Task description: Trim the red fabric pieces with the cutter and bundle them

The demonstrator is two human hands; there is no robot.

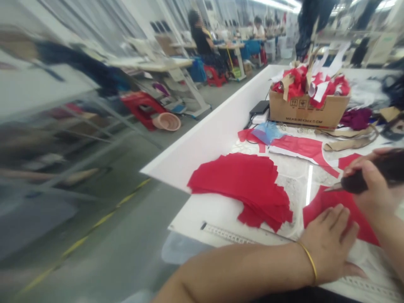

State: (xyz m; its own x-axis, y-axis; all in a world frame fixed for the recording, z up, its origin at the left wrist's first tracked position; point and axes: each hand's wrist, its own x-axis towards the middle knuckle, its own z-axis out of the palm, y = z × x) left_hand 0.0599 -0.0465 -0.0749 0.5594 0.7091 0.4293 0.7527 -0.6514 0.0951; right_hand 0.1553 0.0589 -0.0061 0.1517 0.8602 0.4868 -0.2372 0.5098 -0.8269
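Cloth [353,206], red, lower right of frame, slanting down rightward; left hand [331,242] nearer, flat atop; right hand [377,189] gripping dark tool [352,183], tip by upper edge

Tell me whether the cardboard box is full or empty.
The cardboard box is full, at least at the top: red and white scraps heap above its rim.

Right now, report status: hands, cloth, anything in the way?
Left hand flat on red fabric piece. Right hand gripping dark-handled pointed tool, tip near fabric's edge. Ruler nearby, partly hidden behind left forearm.
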